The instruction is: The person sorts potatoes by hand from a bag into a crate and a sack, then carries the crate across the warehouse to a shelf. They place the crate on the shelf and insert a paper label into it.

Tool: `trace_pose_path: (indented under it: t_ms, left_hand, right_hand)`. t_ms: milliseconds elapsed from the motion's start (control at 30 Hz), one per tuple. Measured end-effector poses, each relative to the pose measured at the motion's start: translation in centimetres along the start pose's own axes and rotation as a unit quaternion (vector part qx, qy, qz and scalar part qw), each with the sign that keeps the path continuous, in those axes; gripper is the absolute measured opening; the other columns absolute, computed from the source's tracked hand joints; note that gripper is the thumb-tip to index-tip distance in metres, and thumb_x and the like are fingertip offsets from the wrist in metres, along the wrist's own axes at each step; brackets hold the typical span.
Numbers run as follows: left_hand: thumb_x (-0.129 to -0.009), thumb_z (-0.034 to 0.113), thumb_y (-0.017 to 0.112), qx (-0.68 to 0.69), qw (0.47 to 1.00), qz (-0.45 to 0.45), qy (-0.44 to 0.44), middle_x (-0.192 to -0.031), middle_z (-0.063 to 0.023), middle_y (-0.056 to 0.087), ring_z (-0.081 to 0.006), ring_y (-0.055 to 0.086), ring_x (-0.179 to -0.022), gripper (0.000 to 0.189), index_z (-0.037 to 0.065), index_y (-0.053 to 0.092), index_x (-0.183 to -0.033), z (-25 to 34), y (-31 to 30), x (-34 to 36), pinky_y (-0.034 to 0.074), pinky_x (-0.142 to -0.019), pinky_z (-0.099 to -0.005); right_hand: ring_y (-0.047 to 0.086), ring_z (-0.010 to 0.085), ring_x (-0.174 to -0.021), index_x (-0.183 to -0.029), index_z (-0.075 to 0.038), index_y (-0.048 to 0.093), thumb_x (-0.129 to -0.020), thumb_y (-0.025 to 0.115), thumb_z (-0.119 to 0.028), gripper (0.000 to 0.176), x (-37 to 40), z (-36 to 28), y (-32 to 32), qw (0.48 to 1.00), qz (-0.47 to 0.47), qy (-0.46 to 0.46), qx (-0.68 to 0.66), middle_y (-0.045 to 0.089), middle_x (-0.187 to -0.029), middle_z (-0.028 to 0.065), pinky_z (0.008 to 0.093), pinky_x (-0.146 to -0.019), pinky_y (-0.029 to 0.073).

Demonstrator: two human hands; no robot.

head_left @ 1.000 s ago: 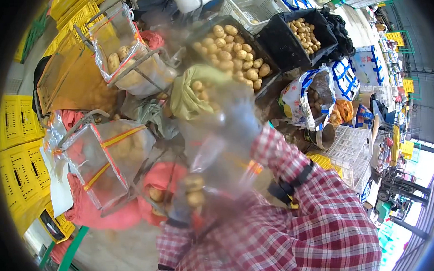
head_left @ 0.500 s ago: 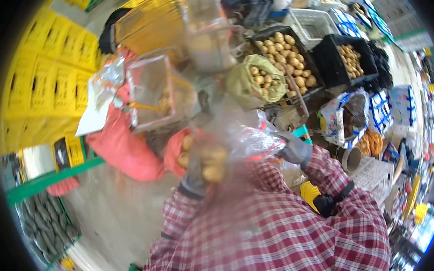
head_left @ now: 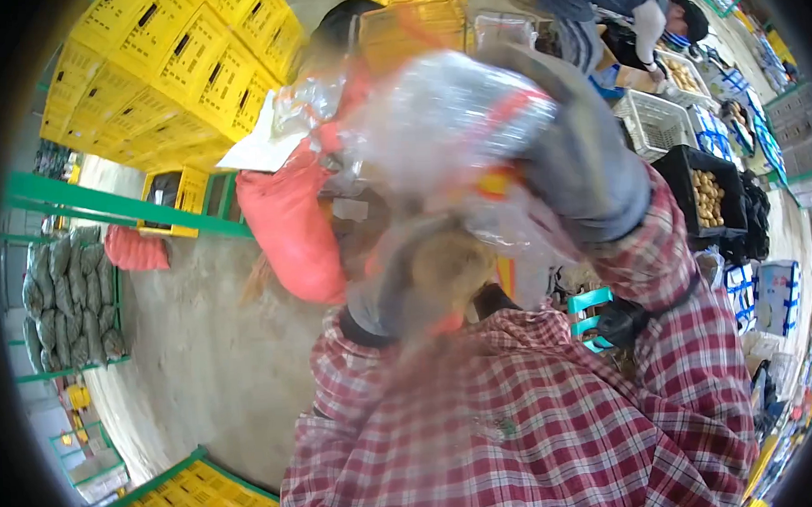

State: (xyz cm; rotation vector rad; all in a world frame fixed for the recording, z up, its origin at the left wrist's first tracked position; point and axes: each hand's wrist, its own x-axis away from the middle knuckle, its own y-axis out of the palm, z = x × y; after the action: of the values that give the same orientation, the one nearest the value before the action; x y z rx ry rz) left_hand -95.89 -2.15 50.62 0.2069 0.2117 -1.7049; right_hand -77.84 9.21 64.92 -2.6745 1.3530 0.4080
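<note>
Raised high in front of me, my right hand in a grey glove is closed on a clear plastic bag with red print, blurred by motion. Below it and to the left, my left hand, also gloved, is closed around a brownish potato, which is smeared too. The bag's lower part hangs down beside the potato. Left of both hands rests a full red mesh sack. Much of the space behind the hands is hidden by the bag.
Yellow crates are stacked at the upper left, above a green rail. At the right stand a black crate of potatoes and a white crate. A co-worker bends over at the top right. A teal chair is nearby.
My right hand has lifted the plastic bag up and forward, close to the camera. My left hand has risen slightly and moved right. My view has turned, shifting the surroundings.
</note>
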Motion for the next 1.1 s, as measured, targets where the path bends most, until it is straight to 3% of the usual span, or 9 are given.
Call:
trace_pose_path:
  t_ms: [167,367,567,733,867,933,967,1033,1100]
  left_hand:
    - [-0.085,0.022,0.066,0.328,0.938,0.086,0.076,-0.112,-0.0128,0.060,-0.0293,0.059,-0.099,0.039,0.003,0.056,-0.117,4.1,-4.0,-3.3,0.049,-0.087,-0.0391]
    - [-0.087,0.020,0.061,0.440,0.872,0.040,0.210,-0.100,-0.0124,0.060,-0.0269,0.060,-0.088,0.022,0.003,0.057,-0.101,8.9,-15.1,-8.4,0.050,-0.079,-0.0363]
    - [-0.089,0.018,0.055,0.501,0.796,-0.196,0.276,-0.088,-0.0120,0.061,-0.0246,0.060,-0.077,0.015,0.003,0.058,-0.085,13.8,-23.2,-11.3,0.051,-0.071,-0.0334]
    - [-0.091,0.016,0.051,0.474,0.731,-0.459,0.173,-0.078,-0.0117,0.061,-0.0226,0.060,-0.067,0.025,0.004,0.060,-0.071,13.7,-29.0,-12.3,0.052,-0.064,-0.0310]
    - [-0.085,0.015,0.056,0.103,0.976,0.095,0.168,-0.075,-0.0063,0.061,-0.0207,0.057,-0.062,0.018,0.008,0.059,-0.068,8.9,-34.2,-4.5,0.049,-0.058,-0.0290]
    - [-0.083,0.016,0.059,0.219,0.953,0.186,0.091,-0.070,-0.0023,0.057,-0.0198,0.054,-0.057,0.014,0.010,0.057,-0.070,6.8,-27.5,-4.8,0.047,-0.054,-0.0276]
    - [-0.083,0.017,0.060,0.473,0.875,0.098,0.024,-0.069,-0.0009,0.056,-0.0195,0.053,-0.056,0.012,0.010,0.057,-0.074,4.9,-21.0,-6.4,0.046,-0.053,-0.0267]
    - [-0.085,0.032,0.060,0.467,0.881,0.076,0.014,-0.084,-0.0038,0.062,-0.0198,0.056,-0.062,0.024,0.009,0.060,-0.094,-3.7,-23.5,-3.7,0.047,-0.054,-0.0282]
    - [-0.087,0.048,0.055,0.317,0.900,0.296,-0.044,-0.109,-0.0062,0.059,-0.0198,0.058,-0.074,0.046,0.011,0.056,-0.114,-9.6,-18.9,-0.7,0.048,-0.055,-0.0313]
  right_hand:
    - [0.064,0.0325,-0.087,-0.100,-0.001,0.063,-0.068,0.072,-0.015,0.036,-4.7,-2.6,9.0,0.867,0.268,-0.301,0.292,0.064,-0.089,0.0193,0.0395,-0.077,0.052]
    - [0.053,0.0393,-0.104,-0.120,-0.001,0.052,-0.071,0.072,-0.015,0.055,-2.3,-3.3,8.0,0.889,0.124,-0.408,0.164,0.054,-0.110,0.0209,0.0471,-0.094,0.043]
    - [0.050,0.0392,-0.116,-0.135,-0.001,0.046,-0.083,0.070,-0.020,0.060,6.9,2.6,-1.5,0.948,0.045,-0.165,0.269,0.050,-0.124,0.0250,0.0438,-0.099,0.042]
    - [0.058,0.0357,-0.109,-0.126,0.001,0.053,-0.084,0.069,-0.023,0.051,18.1,10.5,-9.5,0.935,0.119,0.093,0.320,0.060,-0.116,0.0211,0.0401,-0.093,0.047]
    - [0.061,0.0253,-0.100,-0.120,0.000,0.057,-0.087,0.067,-0.020,0.040,25.6,19.6,-13.3,0.925,0.206,0.315,0.044,0.063,-0.112,0.0143,0.0353,-0.084,0.050]
    - [0.060,0.0190,-0.099,-0.118,0.001,0.058,-0.089,0.063,-0.016,0.034,29.0,25.2,-14.0,0.888,0.201,0.413,-0.021,0.063,-0.110,0.0110,0.0313,-0.083,0.050]
    - [0.059,0.0158,-0.099,-0.118,0.002,0.057,-0.091,0.060,-0.013,0.032,30.2,28.4,-14.6,0.887,0.165,0.431,-0.020,0.063,-0.109,0.0095,0.0291,-0.082,0.050]
    - [0.059,0.0130,-0.097,-0.118,0.003,0.058,-0.092,0.057,-0.010,0.029,31.6,34.7,-15.3,0.877,0.115,0.466,0.006,0.064,-0.106,0.0083,0.0265,-0.081,0.049]
    - [0.059,0.0137,-0.094,-0.117,0.000,0.059,-0.092,0.054,-0.010,0.028,31.3,40.2,-15.4,0.860,0.086,0.500,0.054,0.064,-0.104,0.0088,0.0257,-0.078,0.049]
